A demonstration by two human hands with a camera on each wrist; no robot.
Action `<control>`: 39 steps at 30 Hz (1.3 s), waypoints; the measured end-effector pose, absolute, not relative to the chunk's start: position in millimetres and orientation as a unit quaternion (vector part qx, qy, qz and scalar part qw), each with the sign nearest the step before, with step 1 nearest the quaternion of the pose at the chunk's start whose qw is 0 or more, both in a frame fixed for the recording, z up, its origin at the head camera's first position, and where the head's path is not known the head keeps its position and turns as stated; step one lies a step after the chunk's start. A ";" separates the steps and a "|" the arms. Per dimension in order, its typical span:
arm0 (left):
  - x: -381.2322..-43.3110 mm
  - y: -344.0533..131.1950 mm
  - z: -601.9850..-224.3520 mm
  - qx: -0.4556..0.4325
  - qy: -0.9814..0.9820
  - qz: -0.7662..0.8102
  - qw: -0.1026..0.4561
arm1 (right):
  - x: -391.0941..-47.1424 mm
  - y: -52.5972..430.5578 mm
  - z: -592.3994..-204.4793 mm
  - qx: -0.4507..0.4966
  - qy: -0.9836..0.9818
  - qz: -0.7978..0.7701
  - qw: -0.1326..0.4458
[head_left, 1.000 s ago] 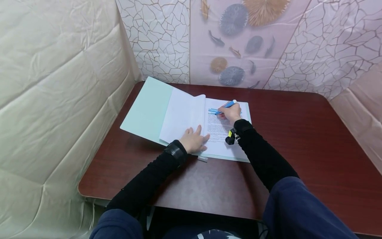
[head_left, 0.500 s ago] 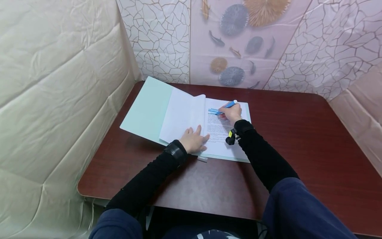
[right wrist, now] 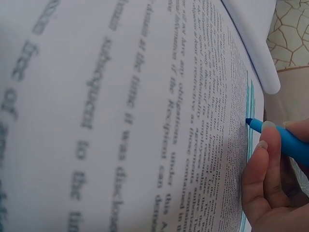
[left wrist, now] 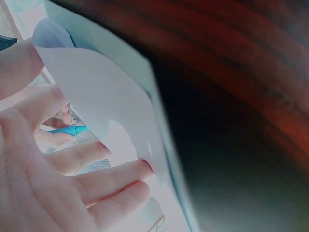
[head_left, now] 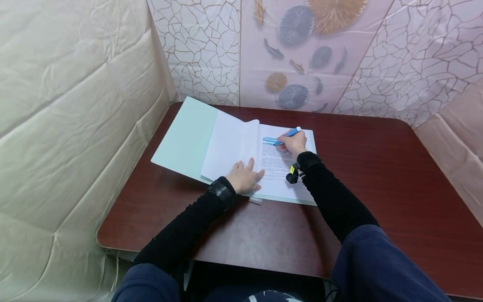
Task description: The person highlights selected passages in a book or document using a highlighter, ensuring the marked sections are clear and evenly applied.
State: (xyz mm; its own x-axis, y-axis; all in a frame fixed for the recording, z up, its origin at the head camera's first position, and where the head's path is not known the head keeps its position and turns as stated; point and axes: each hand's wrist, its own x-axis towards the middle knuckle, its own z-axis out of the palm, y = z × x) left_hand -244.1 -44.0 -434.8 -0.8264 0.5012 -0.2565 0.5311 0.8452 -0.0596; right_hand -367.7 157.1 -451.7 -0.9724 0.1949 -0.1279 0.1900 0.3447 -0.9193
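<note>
In the head view a pale green folder [head_left: 185,142] lies spread on the table, with turned white sheets [head_left: 230,144] on its left side and a printed page [head_left: 277,184] on its right. The right hand [head_left: 293,143] pinches a blue highlighter [head_left: 292,132], whose dark tip touches the text beside several blue lines [head_left: 268,140] near the top. In the right wrist view the highlighter [right wrist: 289,141] slants to the page between thumb and fingers. With fingers spread, the left hand [head_left: 244,177] rests on the lower paper near the fold; its palm [left wrist: 29,164] shows in the left wrist view.
A small translucent piece [head_left: 255,201] sticks out at the folder's lower edge. The dark red wooden table [head_left: 377,180] stretches to the right. Patterned cloth [head_left: 205,46] hangs behind it, and a cream cloth [head_left: 75,126] stands along the left side.
The highlighter's tip has slid slightly to the right along a line of text, with the right hand following it. The left hand stays in place on the paper.
</note>
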 end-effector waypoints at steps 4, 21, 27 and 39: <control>-244.6 -43.8 -435.3 0.270 0.954 -0.065 0.117 | -366.9 157.2 -450.8 -0.120 -0.819 0.561 0.002; -245.0 -42.8 -436.2 0.260 0.956 -0.057 0.126 | -367.9 162.0 -451.1 -0.126 -0.823 0.554 0.009; -246.0 -42.8 -437.7 0.260 0.956 -0.049 0.127 | -368.1 164.2 -451.2 -0.124 -0.823 0.553 0.012; -246.5 -43.4 -436.6 0.260 0.955 -0.051 0.132 | -368.7 166.0 -450.7 -0.131 -0.824 0.551 0.011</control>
